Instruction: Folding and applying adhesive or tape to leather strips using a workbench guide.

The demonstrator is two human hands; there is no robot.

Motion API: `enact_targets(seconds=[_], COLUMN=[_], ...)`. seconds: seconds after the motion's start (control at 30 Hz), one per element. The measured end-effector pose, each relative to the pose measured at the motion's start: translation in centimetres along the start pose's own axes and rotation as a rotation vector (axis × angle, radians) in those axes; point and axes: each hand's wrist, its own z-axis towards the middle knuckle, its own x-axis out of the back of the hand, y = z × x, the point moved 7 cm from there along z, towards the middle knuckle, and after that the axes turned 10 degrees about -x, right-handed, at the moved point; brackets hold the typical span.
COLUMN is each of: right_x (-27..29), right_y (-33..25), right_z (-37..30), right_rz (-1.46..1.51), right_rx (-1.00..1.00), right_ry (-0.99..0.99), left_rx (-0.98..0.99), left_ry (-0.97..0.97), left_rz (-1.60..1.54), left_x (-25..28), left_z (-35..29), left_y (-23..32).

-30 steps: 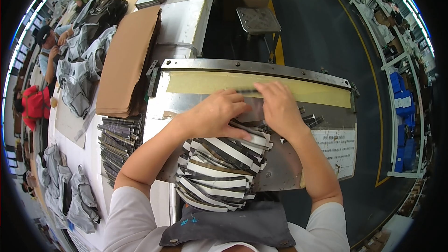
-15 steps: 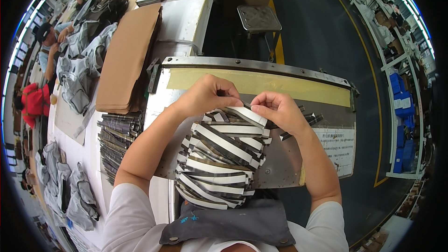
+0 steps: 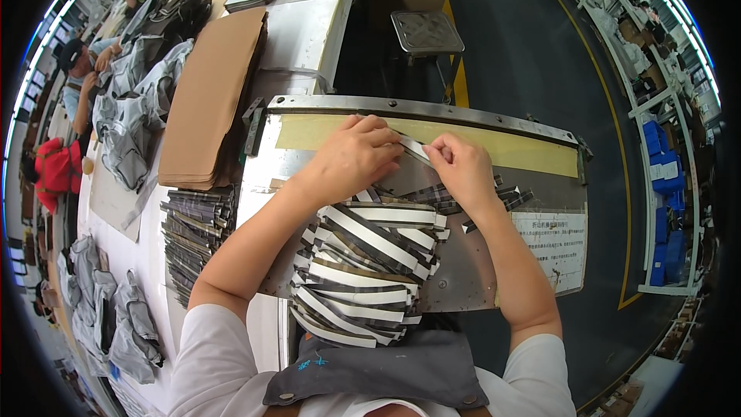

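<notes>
A narrow black-and-white strip [image 3: 415,148] stretches between my hands, close to the yellow band [image 3: 502,148] at the back of the metal worktop. My right hand [image 3: 461,168] pinches its right end between thumb and fingers. Over the left end my left hand [image 3: 361,153] lies with its fingers bent together, hiding that end and the thumb. Just in front of my hands a thick heap of similar strips [image 3: 363,270] reaches back toward my apron. Several dark strips [image 3: 513,199] lie on the metal beyond my right wrist.
A metal bar [image 3: 432,110] with bolts runs along the worktop's far edge. To the left stand a stack of brown boards [image 3: 208,100] and a bundle of dark strips [image 3: 197,239]. A stool [image 3: 427,32] stands beyond. People work among grey bags [image 3: 127,139] at far left.
Both hands have moved away from me with the strip, from over the heap to the yellow band. My left hand has turned palm-down over the strip's end.
</notes>
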Motion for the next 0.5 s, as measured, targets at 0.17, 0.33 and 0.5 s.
enact_targets(seconds=[0.17,0.33,0.5], right_x=[0.9,1.2,1.4], right_y=[0.5,0.1,-2.4], right_z=[0.9,1.1,-0.5], right_rz=[-0.015,-0.039,-0.213], right_rx=[0.112,0.181,0.448], right_ry=[0.183,0.119,0.272], left_rx=[-0.031,-0.040,0.042], left_ry=[-0.074,-0.044,-0.101], left_rz=[0.267,0.295,0.317], left_x=[-1.4,-1.4,-2.1], left_z=[0.0,0.1,-0.3], left_y=[0.2,0.3,0.0])
